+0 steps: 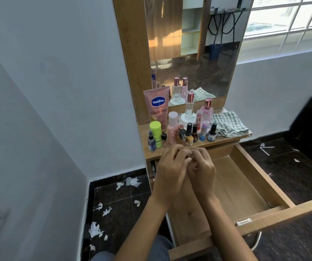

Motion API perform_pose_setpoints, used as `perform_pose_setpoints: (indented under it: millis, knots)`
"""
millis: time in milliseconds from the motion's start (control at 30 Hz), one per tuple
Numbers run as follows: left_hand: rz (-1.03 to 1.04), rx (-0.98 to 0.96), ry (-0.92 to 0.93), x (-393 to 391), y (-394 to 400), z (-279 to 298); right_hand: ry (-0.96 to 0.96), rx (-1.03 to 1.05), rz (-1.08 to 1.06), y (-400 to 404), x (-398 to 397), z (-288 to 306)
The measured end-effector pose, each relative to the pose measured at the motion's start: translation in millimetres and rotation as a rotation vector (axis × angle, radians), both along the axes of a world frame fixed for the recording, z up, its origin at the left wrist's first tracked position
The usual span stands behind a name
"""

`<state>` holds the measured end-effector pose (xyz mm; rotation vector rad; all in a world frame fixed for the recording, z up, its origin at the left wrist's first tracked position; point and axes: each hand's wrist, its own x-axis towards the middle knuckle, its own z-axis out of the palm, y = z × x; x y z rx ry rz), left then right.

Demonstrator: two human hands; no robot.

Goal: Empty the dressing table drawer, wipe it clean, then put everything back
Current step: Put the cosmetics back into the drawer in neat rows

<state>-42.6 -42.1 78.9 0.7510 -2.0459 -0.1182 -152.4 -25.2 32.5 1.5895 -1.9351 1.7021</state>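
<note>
Fingers (179,153) of both hands are curled in tight against each other just over the back of the open drawer (260,185), at the front edge of the desk (152,154); the left hand (171,171) and right hand (201,170) touch knuckle to knuckle, and they may be pinching something small between them, but I cannot tell what, or whether there is anything there at all. The drawer is pulled well out and what shows of its wooden floor looks bare, though the arms hide the near left part. Its contents seem to be up on the desk: a pink tube (158,108), a lime bottle (155,133), a small spray (151,141), a yellow polish (189,135), a dark polish (212,132), a clear perfume (190,106) and a pink perfume (207,109), all standing close together below the mirror (189,44). A checked cloth (228,123) lies crumpled at the right end of the desk, untouched. By the look of it, the emptying is done or nearly so; whether the wipe has happened I cannot say from the dry-looking wood, and putting everything back is clearly not yet done. White paper scraps (132,181) litter the dark floor to the left.
</note>
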Motion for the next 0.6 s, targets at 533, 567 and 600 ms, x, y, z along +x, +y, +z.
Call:
perform_pose_setpoints:
  millis: [533, 567, 600]
  knots:
    - [0.272, 0.225, -0.003, 45.2, 24.5, -40.6, -0.300, 0.817, -0.129, -11.2, -12.5, -26.9]
    - [0.269, 0.229, -0.011, 45.2, 25.0, -42.6, -0.292, 0.816, -0.110, -10.4, -11.6, -26.8]
    - [0.264, 0.237, -0.028, 44.6, 25.2, -45.1, -0.286, 0.814, -0.099, -9.6, -11.4, -26.6]
